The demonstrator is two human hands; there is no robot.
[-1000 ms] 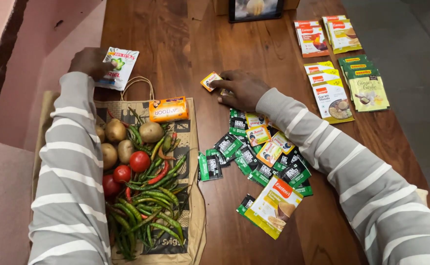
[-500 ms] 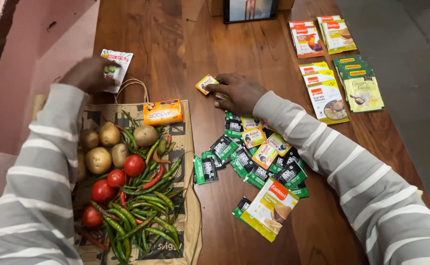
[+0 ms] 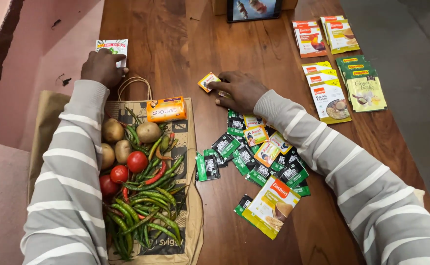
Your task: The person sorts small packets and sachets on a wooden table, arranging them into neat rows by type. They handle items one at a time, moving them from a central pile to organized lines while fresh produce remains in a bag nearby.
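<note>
Two flat hands: left hand (image 3: pixel 102 67) on white sachet (image 3: pixel 112 47), right hand (image 3: pixel 239 91) on orange sachet (image 3: pixel 208 81).

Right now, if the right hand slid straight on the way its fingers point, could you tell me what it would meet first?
The right hand points left across the table, its fingertips already on a small orange sachet. Past that the bare wood looks free until the white packet under the left hand, though the line may pass below it.

Hands (image 3: pixel 103 66) on packets (image 3: pixel 209 81), wooden table (image 3: pixel 254 54)
</note>
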